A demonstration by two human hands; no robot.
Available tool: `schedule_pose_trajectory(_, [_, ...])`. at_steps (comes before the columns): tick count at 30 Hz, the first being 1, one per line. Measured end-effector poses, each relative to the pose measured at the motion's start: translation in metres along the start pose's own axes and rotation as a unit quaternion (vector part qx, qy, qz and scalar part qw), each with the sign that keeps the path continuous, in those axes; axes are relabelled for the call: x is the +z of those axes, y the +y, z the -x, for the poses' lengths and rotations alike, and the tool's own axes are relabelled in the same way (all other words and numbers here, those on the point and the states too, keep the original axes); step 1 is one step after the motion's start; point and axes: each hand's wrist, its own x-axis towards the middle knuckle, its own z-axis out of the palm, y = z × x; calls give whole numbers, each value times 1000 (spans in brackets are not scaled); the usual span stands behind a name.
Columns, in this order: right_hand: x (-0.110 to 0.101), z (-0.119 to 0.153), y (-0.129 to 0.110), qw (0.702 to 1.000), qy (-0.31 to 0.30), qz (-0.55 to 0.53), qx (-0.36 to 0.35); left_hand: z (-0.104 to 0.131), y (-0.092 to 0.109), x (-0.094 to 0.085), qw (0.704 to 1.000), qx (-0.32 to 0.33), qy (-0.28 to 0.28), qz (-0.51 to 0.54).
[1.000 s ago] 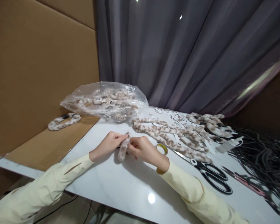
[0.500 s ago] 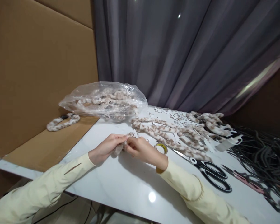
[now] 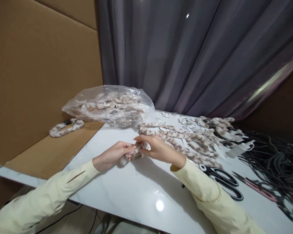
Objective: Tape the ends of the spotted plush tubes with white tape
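Note:
A small bunched piece of white and brown plush (image 3: 124,160) is between my hands, above the white table (image 3: 127,195). My left hand (image 3: 113,155) is closed on it, thumb on top. My right hand (image 3: 157,149) reaches over its right end, thumb and fingers apart around the fluffy edge and touching it. The far side of the piece is hidden by my fingers.
Behind are a clear bag (image 3: 107,104) of plush loops and long plush strips (image 3: 171,133). One loop (image 3: 65,127) lies on cardboard at left. To the right are black scissors (image 3: 224,182), pink-handled scissors (image 3: 258,188), a white bottle (image 3: 239,149) and black cords (image 3: 278,162).
My right hand has shifted right and slightly up, and its pinch has widened. My right forearm now covers the yellow tape roll. My left hand has hardly moved.

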Motion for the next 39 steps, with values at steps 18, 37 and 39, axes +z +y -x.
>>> schedule_pose_trajectory(18, [5,-1,5,997,-67,-17,-20,9,11,2,990,-7,-36,-139])
schedule_pose_trajectory(37, [-4,2,8,996,-41,-68,34,10,4,2,940,111,27,-321])
schedule_pose_trajectory(39, [-5,3,9,996,-46,-64,29,10,2,2,915,148,36,-375])
